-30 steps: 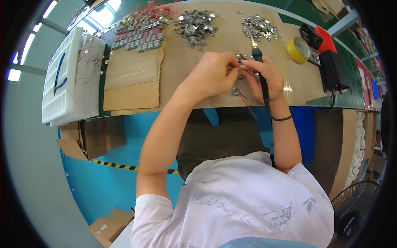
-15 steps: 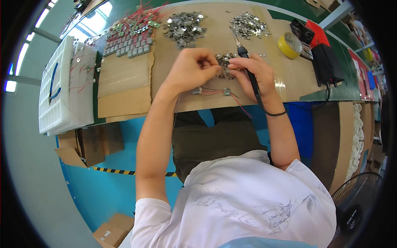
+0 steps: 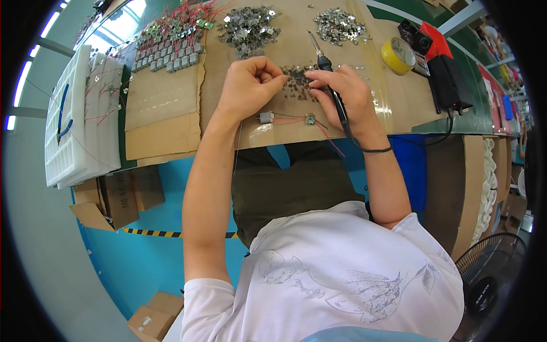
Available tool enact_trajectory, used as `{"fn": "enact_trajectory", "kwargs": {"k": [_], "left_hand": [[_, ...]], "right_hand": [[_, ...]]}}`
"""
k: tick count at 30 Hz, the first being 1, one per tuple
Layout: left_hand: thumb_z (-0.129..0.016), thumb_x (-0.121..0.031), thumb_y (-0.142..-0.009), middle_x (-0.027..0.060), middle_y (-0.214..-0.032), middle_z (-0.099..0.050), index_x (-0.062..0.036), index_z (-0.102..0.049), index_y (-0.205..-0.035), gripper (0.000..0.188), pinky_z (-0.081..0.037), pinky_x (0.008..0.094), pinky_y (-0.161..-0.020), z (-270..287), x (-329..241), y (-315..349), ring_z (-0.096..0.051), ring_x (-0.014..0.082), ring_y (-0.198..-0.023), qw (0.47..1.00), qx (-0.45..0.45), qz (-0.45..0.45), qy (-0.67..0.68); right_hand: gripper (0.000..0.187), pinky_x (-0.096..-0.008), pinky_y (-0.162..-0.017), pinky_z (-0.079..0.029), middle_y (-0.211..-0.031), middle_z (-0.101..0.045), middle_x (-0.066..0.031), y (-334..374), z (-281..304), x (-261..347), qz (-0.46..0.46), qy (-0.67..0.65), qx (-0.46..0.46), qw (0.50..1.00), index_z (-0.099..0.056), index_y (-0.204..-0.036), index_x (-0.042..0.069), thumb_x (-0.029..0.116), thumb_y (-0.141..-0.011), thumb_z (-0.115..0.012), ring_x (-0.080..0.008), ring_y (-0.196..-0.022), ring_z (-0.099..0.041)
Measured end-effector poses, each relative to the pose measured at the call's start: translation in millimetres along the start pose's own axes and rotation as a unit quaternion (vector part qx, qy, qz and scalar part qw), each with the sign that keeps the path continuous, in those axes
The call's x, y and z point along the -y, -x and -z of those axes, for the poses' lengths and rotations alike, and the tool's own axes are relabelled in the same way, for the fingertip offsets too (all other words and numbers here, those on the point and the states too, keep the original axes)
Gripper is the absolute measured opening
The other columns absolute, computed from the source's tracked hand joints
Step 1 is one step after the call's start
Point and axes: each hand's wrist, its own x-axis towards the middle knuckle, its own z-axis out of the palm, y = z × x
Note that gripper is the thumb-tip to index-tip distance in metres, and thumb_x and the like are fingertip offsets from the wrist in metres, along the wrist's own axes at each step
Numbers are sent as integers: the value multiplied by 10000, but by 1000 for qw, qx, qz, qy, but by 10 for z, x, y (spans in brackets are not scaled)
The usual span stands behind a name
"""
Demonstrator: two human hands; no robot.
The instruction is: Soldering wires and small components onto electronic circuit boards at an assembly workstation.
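My right hand (image 3: 348, 94) is closed round a black-handled soldering iron (image 3: 337, 105), its metal tip pointing up and away. The fingers of my left hand (image 3: 255, 85) are pinched on a thin solder wire (image 3: 294, 77), which spans toward my right fingertips. More of it hangs beside my left wrist. Beneath both hands lies a scatter of small metal pieces (image 3: 301, 91). Nearer the bench edge, a small grey motor (image 3: 266, 117) is joined by red and dark wires to a little green circuit board (image 3: 310, 119), and neither hand touches them.
Several grey motors with red wires (image 3: 171, 57) lie on cardboard at left, beside white foam trays (image 3: 71, 125) bearing blue-handled pliers (image 3: 64, 117). Behind my hands are two piles of metal pieces (image 3: 248, 28) (image 3: 342, 27). Yellow tape (image 3: 398, 56) and a black power unit (image 3: 449, 85) stand right.
My hands have drawn slightly apart, and the solder wire between them now shows. The whole view has shifted a little. The grey motor is less hidden by my left hand.
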Motion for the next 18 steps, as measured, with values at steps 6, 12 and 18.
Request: {"fn": "enact_trajectory", "kwargs": {"k": [6, 12, 18], "left_hand": [[-789, -50, -846, -58, -637, -571, 12, -733, -837, 84, -368, 229, -540, -10, 3, -1, -460, 21, -602, 1000, 18, -1, -9], [-797, -61, -840, -49, -636, -581, 13, -744, -851, 92, -383, 233, -543, -20, 74, -4, -470, 26, -598, 1000, 21, -10, -20], [-805, -93, -824, -26, -613, -599, 18, -747, -835, 125, -423, 245, -551, -21, 2, 12, -494, 35, -585, 999, 24, -12, -40]], "right_hand": [[457, -361, -664, -550, -862, -737, -75, -7, 18, 2, 4, -3, 1, 1000, -724, -1160, 94, -92, -743, -747, -263, -748, -645], [396, -317, -670, -551, -918, -765, -65, 131, 26, 54, -71, -46, -39, 996, -673, -1274, 66, -33, -893, -717, -221, -747, -674], [364, -199, -590, -541, -949, -780, -71, 544, 197, 172, -219, -208, -112, 947, -613, -1378, -6, 159, -1054, -644, -67, -669, -656]]}}
